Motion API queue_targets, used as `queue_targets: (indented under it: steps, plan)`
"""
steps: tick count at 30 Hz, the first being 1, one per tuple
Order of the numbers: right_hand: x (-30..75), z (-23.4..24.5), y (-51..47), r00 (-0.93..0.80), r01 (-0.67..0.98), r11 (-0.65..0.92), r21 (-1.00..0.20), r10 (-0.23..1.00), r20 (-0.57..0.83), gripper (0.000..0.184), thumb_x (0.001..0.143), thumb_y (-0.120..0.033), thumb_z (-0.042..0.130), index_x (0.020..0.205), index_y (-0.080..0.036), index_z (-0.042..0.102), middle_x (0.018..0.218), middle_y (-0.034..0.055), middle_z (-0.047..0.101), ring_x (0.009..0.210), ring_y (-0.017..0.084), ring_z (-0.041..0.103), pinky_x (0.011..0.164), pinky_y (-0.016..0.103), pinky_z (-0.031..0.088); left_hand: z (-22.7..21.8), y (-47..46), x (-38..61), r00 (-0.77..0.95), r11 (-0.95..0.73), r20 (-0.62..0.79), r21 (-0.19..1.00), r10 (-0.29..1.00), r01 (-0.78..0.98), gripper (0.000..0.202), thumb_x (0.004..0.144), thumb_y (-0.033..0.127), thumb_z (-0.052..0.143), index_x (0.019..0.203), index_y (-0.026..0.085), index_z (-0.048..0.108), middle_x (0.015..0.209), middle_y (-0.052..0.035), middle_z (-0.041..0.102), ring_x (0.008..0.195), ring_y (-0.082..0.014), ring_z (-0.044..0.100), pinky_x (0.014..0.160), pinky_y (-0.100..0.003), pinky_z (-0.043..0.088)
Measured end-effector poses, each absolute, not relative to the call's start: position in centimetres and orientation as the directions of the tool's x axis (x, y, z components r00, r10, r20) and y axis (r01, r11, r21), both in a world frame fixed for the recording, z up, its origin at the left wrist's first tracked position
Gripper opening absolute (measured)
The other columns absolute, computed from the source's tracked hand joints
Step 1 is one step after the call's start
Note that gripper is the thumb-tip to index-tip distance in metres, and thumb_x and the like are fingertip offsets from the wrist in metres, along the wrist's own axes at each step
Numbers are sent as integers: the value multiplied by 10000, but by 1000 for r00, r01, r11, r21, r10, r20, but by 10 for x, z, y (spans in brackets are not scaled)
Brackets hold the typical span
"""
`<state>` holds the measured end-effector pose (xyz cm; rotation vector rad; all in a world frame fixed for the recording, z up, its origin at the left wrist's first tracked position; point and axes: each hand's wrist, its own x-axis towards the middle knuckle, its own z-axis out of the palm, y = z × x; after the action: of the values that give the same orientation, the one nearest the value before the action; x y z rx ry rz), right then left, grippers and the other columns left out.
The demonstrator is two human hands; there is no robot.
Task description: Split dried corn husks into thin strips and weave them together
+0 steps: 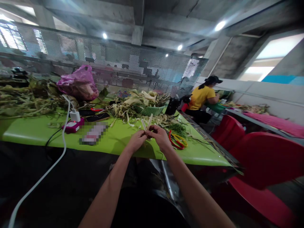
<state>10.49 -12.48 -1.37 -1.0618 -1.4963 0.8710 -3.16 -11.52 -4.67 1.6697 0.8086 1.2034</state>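
My left hand [137, 141] and my right hand [160, 136] meet over the front edge of the lime-green table [35, 131]. Both are closed in a pinch on pale leaf strips [146, 123] that stick up between them in a V. Red-and-yellow-handled scissors [177, 140] lie on the table just right of my right hand. Behind my hands are a heap of dried pale leaves [140, 104] and a green basket [149, 110].
A pink power strip [73, 126] with a white charger and cable sits at the left, beside a phone [98, 117] and a pink plastic bag [78, 83]. Red chairs [263, 158] stand at the right. A person in a yellow shirt [201, 96] works at a far table.
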Motion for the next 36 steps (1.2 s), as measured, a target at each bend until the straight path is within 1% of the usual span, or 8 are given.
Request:
queue_targets:
  steps: [6,9,12,14,17,23,29,36]
  plan:
    - [102,-4,-130,58,-20,343,-939,938,342,268,691,-413,688,808,-177,639,749,7,637,491,77,447,484,227,385,-41,-117,-32,376,-181,219,974,901,-134,214,703,237,499,775,151,681,690,-27,641,705,-158,551,681,-259,428]
    - [102,-2,-134,12,-89,339,-937,941,339,236,733,-420,647,823,-208,599,828,8,652,511,88,473,505,237,414,-39,-119,-34,347,-71,132,980,929,-184,187,674,277,541,719,147,667,633,-15,615,616,-135,518,598,-242,403]
    - [105,0,-137,-50,-73,339,-938,938,343,215,741,-408,649,833,-220,600,783,-6,634,548,102,503,544,245,433,-40,-119,-36,322,-27,92,980,942,-199,187,664,313,561,649,144,640,592,-6,585,549,-114,480,544,-231,377]
    - [107,2,-138,-118,7,359,-933,927,356,205,727,-388,673,816,-208,629,728,-12,614,570,107,512,558,244,427,-43,-116,-35,311,-43,103,980,945,-193,215,667,347,582,633,142,635,589,-9,584,551,-114,479,542,-229,373]
    - [110,7,-139,-251,238,435,-868,891,378,198,746,-380,658,806,-192,668,681,-10,612,592,122,526,566,248,413,-48,-113,-32,282,-90,144,977,949,-196,238,667,384,616,642,148,642,641,-25,619,631,-133,517,599,-235,395]
    - [112,16,-141,-356,617,606,-502,784,509,142,802,-312,600,798,-200,686,742,18,648,701,162,570,655,274,410,-56,-111,-28,271,-217,245,967,931,-131,224,672,351,630,738,137,645,623,-9,588,570,-107,472,548,-225,342]
    - [112,23,-144,-404,696,631,-343,739,540,116,839,-261,557,830,-205,657,815,39,645,770,177,572,717,285,410,-55,-111,-29,159,-282,268,957,950,70,206,683,350,587,708,147,606,535,50,447,509,-77,367,493,-216,258]
    - [114,30,-146,-456,723,639,-264,728,512,124,851,-247,539,850,-212,659,830,45,643,787,180,577,728,283,411,-60,-108,-27,158,-308,291,946,944,97,196,687,355,565,680,159,576,520,67,386,513,-71,339,483,-211,231]
